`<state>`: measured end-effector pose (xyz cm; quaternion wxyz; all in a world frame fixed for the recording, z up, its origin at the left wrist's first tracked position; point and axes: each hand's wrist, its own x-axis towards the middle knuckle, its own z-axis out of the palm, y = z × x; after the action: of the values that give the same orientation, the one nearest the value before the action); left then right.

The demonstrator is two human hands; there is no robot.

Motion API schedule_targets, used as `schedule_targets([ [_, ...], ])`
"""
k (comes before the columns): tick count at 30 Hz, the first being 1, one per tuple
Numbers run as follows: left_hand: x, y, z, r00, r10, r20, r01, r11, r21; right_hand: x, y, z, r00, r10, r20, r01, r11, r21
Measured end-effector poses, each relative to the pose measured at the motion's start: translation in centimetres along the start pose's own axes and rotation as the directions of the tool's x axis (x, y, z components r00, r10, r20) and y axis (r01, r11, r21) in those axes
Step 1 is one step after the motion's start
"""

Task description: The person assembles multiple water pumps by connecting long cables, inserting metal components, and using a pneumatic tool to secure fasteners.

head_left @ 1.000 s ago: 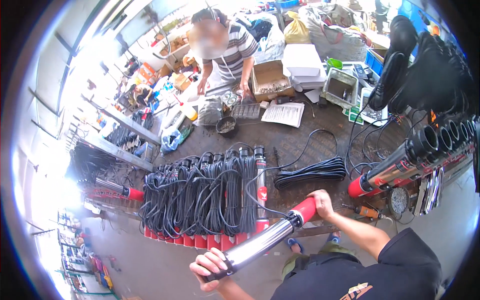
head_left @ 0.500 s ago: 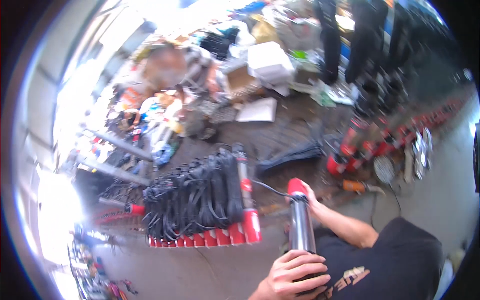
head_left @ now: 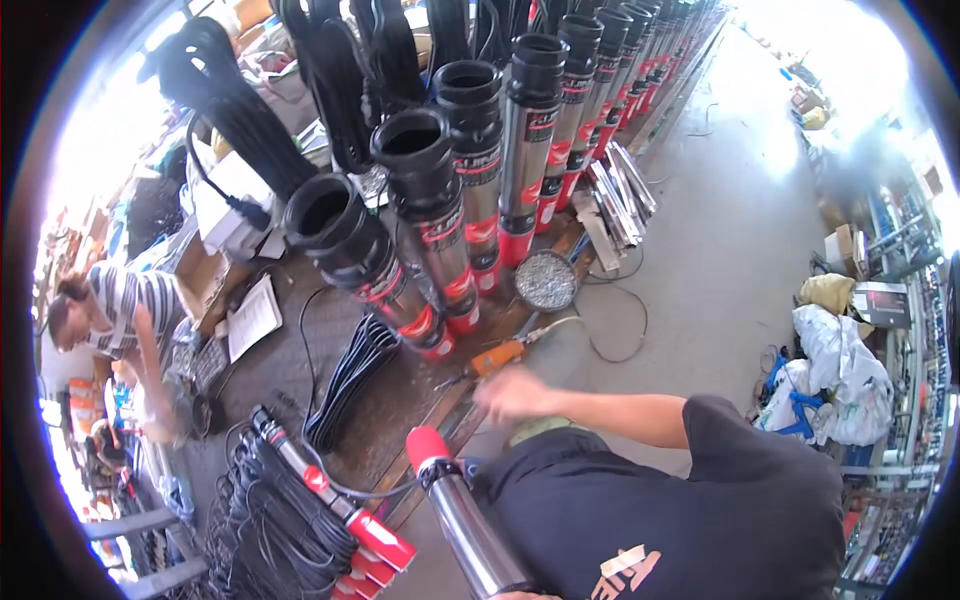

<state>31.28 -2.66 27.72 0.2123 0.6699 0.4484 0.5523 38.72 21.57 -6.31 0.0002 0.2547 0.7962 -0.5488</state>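
Note:
A steel submersible pump (head_left: 475,530) with a red end cap (head_left: 428,446) slants in front of my body. Its lower end meets my left hand (head_left: 524,596), which is closed around it and mostly cut off by the lower edge. A black cable runs from near the red cap to a folded cable bundle (head_left: 350,385) on the bench. My right hand (head_left: 510,396) is away from the pump, smeared by motion, close beside an orange handheld power tool (head_left: 497,358). Whether its fingers are apart or touch the tool cannot be made out.
Upright pumps (head_left: 468,165) with black tops line the bench (head_left: 300,270). Near the tool sit a bowl of small metal parts (head_left: 546,280) and metal strips (head_left: 620,205). Cable-wrapped pumps (head_left: 290,520) lie at lower left. Another person (head_left: 135,310) works across the bench.
The view has swung right toward the upright pumps. My right hand has let go of the pump's red end and moved over beside the orange tool. My left hand still holds the pump.

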Motion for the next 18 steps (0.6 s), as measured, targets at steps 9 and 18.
schedule_targets([
  [9, 0.4, -4.0, -0.5, 0.998, -0.039, 0.041, 0.052, 0.913, -0.404, 0.1, 12.6, -26.8, 0.31, 0.376, -0.873, -0.881, 0.459, -0.115],
  [18, -6.4, -8.3, 1.4, 0.595, -0.479, -0.645, 0.397, 0.873, -0.282, -0.3, 13.9, -28.6, 0.34, 0.331, -0.88, -0.863, 0.483, -0.152],
])
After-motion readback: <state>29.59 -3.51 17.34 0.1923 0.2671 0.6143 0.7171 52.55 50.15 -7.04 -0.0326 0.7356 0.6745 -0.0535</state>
